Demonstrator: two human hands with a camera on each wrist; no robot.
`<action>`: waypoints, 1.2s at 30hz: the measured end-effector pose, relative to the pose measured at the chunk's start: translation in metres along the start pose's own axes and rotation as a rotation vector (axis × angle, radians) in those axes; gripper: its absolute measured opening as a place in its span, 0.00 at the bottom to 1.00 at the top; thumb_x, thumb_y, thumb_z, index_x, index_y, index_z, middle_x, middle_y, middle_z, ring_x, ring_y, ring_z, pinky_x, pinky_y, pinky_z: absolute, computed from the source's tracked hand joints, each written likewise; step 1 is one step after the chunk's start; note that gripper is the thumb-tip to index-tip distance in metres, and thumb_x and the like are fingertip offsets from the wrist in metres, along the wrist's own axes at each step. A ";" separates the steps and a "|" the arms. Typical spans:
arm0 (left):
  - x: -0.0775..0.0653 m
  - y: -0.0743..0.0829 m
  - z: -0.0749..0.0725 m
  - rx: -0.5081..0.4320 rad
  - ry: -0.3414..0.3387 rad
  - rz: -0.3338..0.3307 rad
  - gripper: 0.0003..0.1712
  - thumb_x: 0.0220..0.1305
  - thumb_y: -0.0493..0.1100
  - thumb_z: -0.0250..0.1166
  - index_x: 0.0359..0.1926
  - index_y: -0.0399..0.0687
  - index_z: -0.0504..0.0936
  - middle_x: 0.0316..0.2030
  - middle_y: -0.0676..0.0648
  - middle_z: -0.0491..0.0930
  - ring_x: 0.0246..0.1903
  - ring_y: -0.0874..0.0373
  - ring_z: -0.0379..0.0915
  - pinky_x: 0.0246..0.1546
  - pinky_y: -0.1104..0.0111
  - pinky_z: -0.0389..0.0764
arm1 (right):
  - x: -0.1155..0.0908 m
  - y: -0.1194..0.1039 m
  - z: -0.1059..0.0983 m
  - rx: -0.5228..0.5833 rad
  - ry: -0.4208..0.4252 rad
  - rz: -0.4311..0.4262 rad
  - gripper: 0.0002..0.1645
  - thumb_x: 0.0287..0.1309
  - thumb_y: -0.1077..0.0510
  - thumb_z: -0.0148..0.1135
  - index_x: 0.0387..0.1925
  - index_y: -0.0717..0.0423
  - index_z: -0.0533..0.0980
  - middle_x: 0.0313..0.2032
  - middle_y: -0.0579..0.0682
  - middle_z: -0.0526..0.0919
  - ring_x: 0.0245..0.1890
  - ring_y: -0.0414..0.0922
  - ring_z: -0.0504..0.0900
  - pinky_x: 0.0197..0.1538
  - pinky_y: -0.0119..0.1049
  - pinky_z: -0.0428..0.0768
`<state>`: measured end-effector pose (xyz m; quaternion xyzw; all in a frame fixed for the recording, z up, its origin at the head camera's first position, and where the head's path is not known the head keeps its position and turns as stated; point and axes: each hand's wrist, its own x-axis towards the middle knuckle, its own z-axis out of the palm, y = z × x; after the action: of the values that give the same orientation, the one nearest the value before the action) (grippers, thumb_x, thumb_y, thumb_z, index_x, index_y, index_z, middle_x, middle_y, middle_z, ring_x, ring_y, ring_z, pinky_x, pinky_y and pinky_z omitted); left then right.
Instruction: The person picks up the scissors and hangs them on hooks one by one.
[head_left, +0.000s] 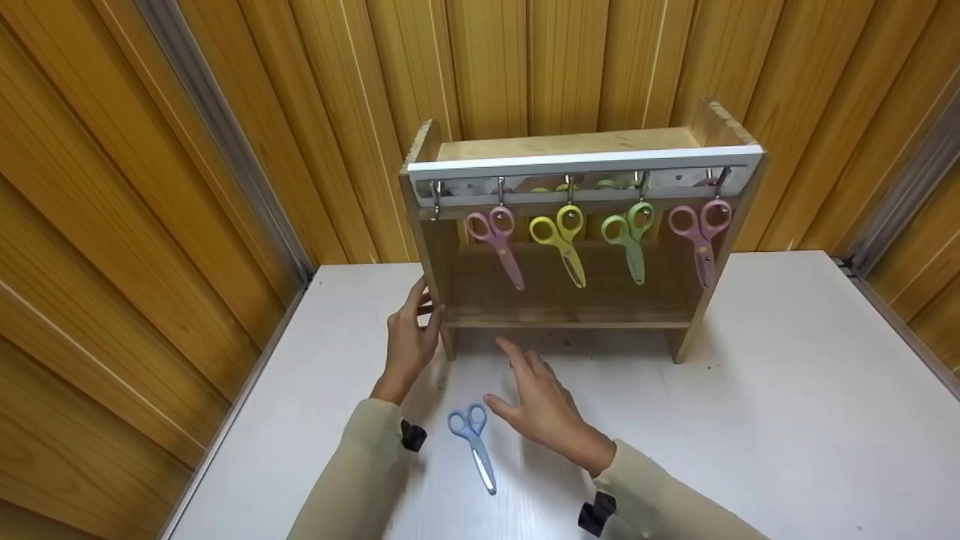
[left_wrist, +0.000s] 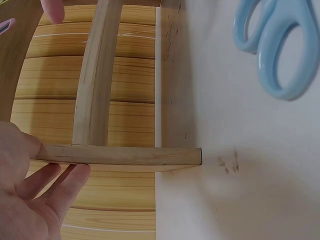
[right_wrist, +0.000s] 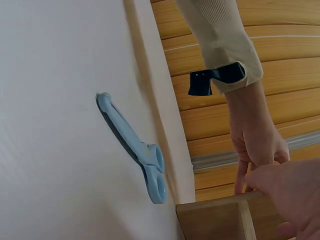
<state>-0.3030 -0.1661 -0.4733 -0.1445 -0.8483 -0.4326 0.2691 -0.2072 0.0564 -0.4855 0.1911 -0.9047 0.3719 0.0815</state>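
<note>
A wooden rack [head_left: 568, 325] stands on the white table, and my left hand [head_left: 409, 337] grips the lower edge of its left side panel [left_wrist: 120, 155]. Thumb and fingers lie on either side of that panel in the left wrist view. Blue scissors [head_left: 478, 448] lie on the table between my forearms, handles toward the rack. My right hand [head_left: 541, 399] hovers just right of their handles, fingers spread and holding nothing. From metal hooks on the rack hang pink scissors [head_left: 504, 251] at left, yellow scissors [head_left: 560, 241], green scissors [head_left: 631, 244] and another pink pair [head_left: 703, 240] at right.
The leftmost hook [head_left: 436, 201] carries no scissors. Wood-patterned walls [head_left: 487, 67] enclose the table [head_left: 810, 390] behind and at both sides. A dark wrist mount [head_left: 598, 514] sits on my right sleeve, and a similar one [head_left: 412, 435] on my left.
</note>
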 end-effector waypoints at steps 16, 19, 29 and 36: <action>0.001 0.000 -0.004 -0.002 -0.021 -0.043 0.33 0.74 0.38 0.63 0.76 0.53 0.66 0.59 0.41 0.82 0.49 0.46 0.85 0.40 0.59 0.89 | -0.030 -0.003 0.022 -0.146 -0.158 -0.092 0.49 0.58 0.44 0.75 0.76 0.49 0.63 0.50 0.54 0.75 0.44 0.49 0.75 0.32 0.39 0.78; 0.001 0.000 -0.003 -0.002 -0.017 -0.031 0.33 0.74 0.37 0.63 0.76 0.52 0.67 0.59 0.40 0.82 0.49 0.46 0.85 0.39 0.59 0.90 | -0.035 -0.003 0.026 -0.174 -0.167 -0.108 0.48 0.58 0.43 0.74 0.75 0.50 0.64 0.49 0.53 0.76 0.42 0.47 0.74 0.31 0.37 0.77; 0.002 -0.001 -0.004 -0.008 -0.011 -0.022 0.32 0.74 0.37 0.63 0.76 0.52 0.67 0.59 0.39 0.82 0.49 0.45 0.86 0.38 0.59 0.90 | -0.046 -0.007 0.035 -0.290 -0.202 -0.182 0.46 0.58 0.39 0.74 0.72 0.49 0.67 0.44 0.52 0.78 0.37 0.45 0.75 0.31 0.36 0.77; 0.001 -0.001 -0.004 -0.001 -0.016 -0.028 0.32 0.74 0.37 0.63 0.76 0.51 0.67 0.58 0.40 0.83 0.49 0.47 0.86 0.39 0.61 0.89 | -0.052 -0.007 0.037 -0.368 -0.196 -0.237 0.44 0.55 0.38 0.75 0.68 0.51 0.72 0.41 0.52 0.77 0.36 0.45 0.73 0.28 0.33 0.72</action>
<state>-0.3028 -0.1694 -0.4717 -0.1360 -0.8522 -0.4355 0.2562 -0.1572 0.0401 -0.5225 0.3134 -0.9320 0.1683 0.0698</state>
